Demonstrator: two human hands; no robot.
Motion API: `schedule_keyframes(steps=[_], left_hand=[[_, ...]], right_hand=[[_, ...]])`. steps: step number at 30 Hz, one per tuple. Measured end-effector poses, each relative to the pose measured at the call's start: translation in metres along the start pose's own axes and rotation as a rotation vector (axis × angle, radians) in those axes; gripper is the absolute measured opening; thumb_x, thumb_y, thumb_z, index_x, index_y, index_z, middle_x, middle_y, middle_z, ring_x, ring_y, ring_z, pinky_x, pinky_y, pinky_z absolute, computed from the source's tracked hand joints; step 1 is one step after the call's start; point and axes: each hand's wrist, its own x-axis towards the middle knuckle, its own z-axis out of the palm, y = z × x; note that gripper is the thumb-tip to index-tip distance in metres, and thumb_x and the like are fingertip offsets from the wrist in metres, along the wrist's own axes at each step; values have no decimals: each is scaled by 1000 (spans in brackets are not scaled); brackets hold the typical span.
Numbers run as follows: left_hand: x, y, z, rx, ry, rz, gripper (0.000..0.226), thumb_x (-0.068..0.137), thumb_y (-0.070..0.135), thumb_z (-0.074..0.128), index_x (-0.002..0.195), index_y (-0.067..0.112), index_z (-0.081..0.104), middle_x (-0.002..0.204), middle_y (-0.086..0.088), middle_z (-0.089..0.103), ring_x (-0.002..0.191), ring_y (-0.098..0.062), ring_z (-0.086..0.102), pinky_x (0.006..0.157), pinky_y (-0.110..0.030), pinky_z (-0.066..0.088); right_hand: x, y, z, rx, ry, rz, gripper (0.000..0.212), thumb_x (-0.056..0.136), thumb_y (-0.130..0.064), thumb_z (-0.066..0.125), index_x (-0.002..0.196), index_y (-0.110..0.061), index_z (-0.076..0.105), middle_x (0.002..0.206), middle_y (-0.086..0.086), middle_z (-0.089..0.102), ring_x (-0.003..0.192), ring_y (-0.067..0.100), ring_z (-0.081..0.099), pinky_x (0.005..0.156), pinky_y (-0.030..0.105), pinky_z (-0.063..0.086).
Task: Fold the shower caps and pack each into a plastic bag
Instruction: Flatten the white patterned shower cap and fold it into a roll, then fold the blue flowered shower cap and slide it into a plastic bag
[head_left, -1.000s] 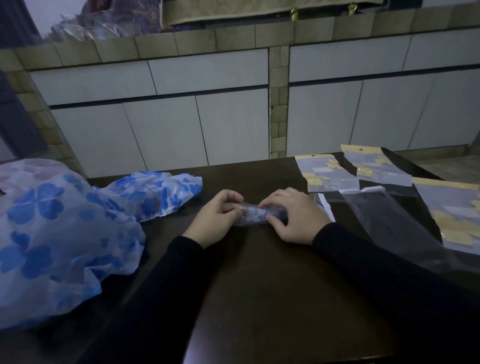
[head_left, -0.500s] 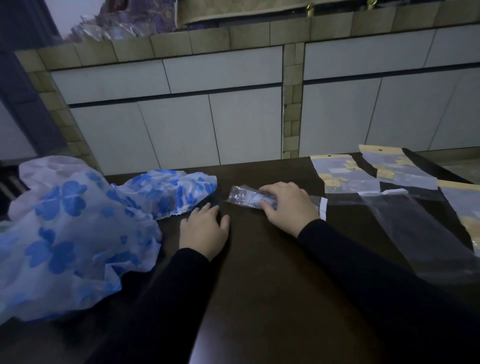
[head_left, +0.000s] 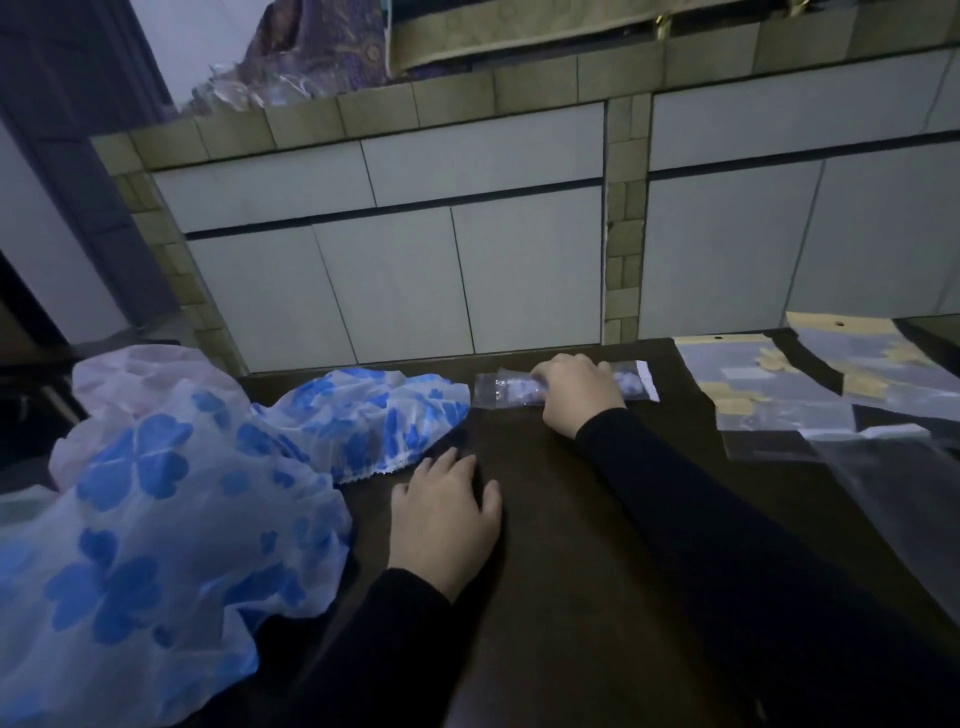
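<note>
Spilling over the left edge of the dark, smooth wooden table (head_left: 561, 597) is a heap of shower caps (head_left: 156, 519), thin crinkled white film printed with blue four-petal flowers. Just beyond it, toward the far edge, lies a smaller shower cap (head_left: 374, 415) of the same print, puffed into a soft dome with a frilled elastic rim along its near side.

The left hand (head_left: 441, 525) lies flat on the table just right of the heap, palm down, fingers straight and relaxed, holding nothing; its fingertips lie near the frilled rim of the smaller cap, and whether they touch it is unclear. A black sleeve covers the forearm.

Near the far edge, about the middle of the table, sits the packed bag (head_left: 498, 391), a narrow clear plastic sleeve, glossy and wrinkled, with a folded shower cap rolled tight inside and a white strip at its right end. The right hand (head_left: 576, 392) rests over the middle of it, fingers curled down over the bag and gripping it against the table.

At the far right corner lie flat clear bags with yellow card headers (head_left: 753, 384), each header punched with a small hole, overlapping one another. Nearer along the right edge lies an empty clear bag (head_left: 893, 478), long and limp, with a white strip at its mouth.
</note>
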Motion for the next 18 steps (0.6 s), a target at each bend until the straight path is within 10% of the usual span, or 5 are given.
schedule_keyframes(steps=[10, 15, 18], left_hand=[[14, -6, -16, -107, 465, -1, 36, 84, 28, 65, 119, 19, 64, 128, -7, 54, 114, -29, 43, 88, -39, 41], [31, -10, -24, -33, 304, -184, 55, 89, 16, 54, 142, 22, 39, 154, -13, 22, 132, -33, 25, 100, -42, 32], [38, -9, -27, 57, 248, -224, 57, 91, 17, 50, 145, 21, 31, 147, -11, 36, 129, -32, 31, 97, -40, 33]], right_hand=[[-6, -27, -1, 257, 120, -427, 44, 90, -25, 55, 134, -28, 51, 132, -4, 52, 124, 18, 42, 102, 37, 30], [-11, -51, 12, 119, 74, -481, 72, 87, -47, 55, 150, -32, 22, 134, -6, 47, 122, 18, 39, 97, 40, 30], [-9, -61, 16, 94, 71, -411, 59, 91, -44, 52, 145, -29, 33, 123, -3, 50, 115, 20, 42, 95, 38, 30]])
